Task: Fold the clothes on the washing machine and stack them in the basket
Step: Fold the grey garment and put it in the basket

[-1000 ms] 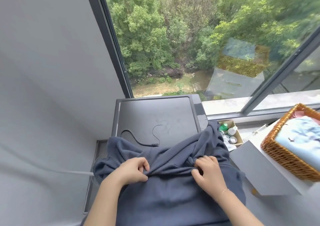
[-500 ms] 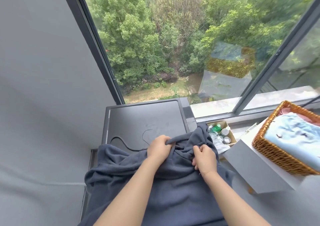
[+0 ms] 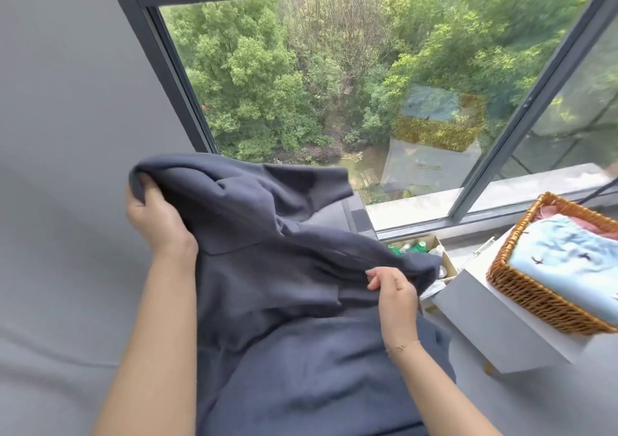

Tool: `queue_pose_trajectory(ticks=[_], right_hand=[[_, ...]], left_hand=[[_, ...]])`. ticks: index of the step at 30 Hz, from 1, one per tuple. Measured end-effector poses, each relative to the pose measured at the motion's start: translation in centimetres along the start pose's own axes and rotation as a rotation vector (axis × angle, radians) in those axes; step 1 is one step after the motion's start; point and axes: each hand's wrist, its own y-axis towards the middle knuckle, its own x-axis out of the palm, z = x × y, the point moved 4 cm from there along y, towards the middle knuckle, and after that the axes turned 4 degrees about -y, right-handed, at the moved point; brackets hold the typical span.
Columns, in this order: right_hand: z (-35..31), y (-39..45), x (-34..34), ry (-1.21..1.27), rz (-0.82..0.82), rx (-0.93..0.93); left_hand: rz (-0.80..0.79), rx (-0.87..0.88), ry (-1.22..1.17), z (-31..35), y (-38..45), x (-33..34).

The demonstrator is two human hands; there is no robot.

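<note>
- Since half a second ago, both hands are moving apart: the left hand is now lifting up and out to the left, raising one end of the dark blue garment that was bunched low over the washing machine
- Left hand is gripping a gathered fold of the garment's upper edge, fingers curling tight around the cloth, held high against the grey wall
- Right hand is pinching the garment's lower right part between thumb and fingers, a thin bracelet showing on that wrist
- Garment is stretching slantwise between the two hands and is draping down toward the person, covering nearly all of the washing machine, whose far right corner is peeking out
- Wicker basket is sitting at the right on a white surface, well apart from both hands, holding a folded light blue cloth with something pink behind it
- Cardboard box with green-capped bottles is lying low between machine and basket, under the window
</note>
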Motion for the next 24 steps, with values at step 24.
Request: queue_pose_trajectory(ticks=[24], right_hand=[[1.7,14.1,1.1,-0.709,-0.156,-0.014]], left_hand=[[-0.351,0.400,1.380,-12.2,-7.5,-2.0]])
